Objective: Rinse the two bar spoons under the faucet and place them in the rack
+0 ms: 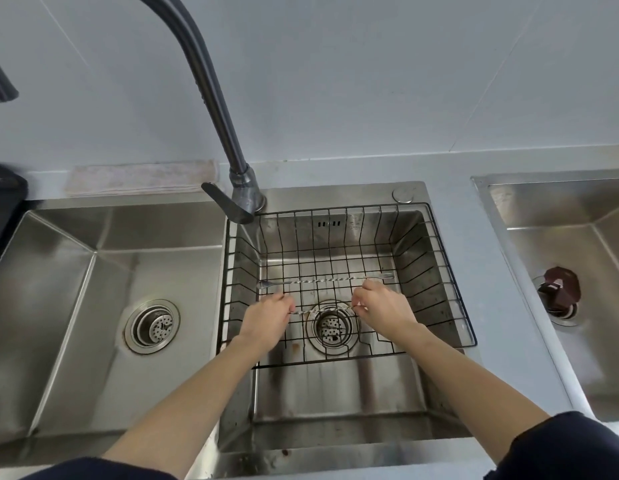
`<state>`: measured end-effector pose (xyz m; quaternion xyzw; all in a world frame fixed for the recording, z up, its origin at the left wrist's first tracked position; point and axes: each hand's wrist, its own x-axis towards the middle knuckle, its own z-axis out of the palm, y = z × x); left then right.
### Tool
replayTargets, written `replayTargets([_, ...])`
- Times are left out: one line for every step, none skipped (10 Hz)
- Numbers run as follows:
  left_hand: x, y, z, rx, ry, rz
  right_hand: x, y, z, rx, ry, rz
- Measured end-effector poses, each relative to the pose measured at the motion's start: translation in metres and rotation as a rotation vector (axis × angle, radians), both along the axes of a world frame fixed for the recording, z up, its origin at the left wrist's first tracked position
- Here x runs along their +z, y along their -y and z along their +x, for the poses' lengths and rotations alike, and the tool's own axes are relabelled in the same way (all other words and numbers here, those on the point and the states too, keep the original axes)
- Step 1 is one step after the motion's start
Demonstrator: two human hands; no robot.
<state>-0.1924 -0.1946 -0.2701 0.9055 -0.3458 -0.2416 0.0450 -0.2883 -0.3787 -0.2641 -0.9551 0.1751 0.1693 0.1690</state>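
A black wire rack sits in the middle sink basin. One twisted-handle bar spoon lies across the rack floor, bowl to the left, fork end to the right. A second bar spoon is held level just nearer to me, over the drain. My left hand grips its left end and my right hand pinches its right end. The dark faucet arches up from behind the rack's left corner; no water is visible.
An empty steel basin with a drain strainer lies to the left. Another basin on the right holds a brown stopper. A folded cloth rests on the counter behind the left basin.
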Motion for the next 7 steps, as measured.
replayTargets([0.0,0.0,0.001,0.013,0.004,-0.01,0.0,0.0,0.0,-0.006,-0.007,-0.01])
replayTargets([0.002,-0.001,0.001,0.025,0.008,-0.003,0.004,-0.001,-0.002,-0.017,-0.039,-0.02])
replayTargets([0.007,-0.002,0.002,0.029,0.023,-0.006,0.009,-0.001,-0.002,-0.045,-0.033,-0.009])
replayTargets([0.017,-0.002,0.003,0.018,0.062,-0.012,0.016,-0.006,0.0,-0.08,-0.013,0.019])
replayTargets([0.026,-0.003,0.002,0.034,0.065,0.004,0.022,-0.01,0.002,-0.08,-0.037,0.007])
replayTargets([0.042,-0.004,0.005,0.043,0.134,-0.017,0.039,-0.018,0.01,-0.056,-0.053,-0.033])
replayTargets([0.052,-0.005,0.01,0.056,0.175,-0.038,0.05,-0.023,0.015,-0.026,-0.063,-0.058])
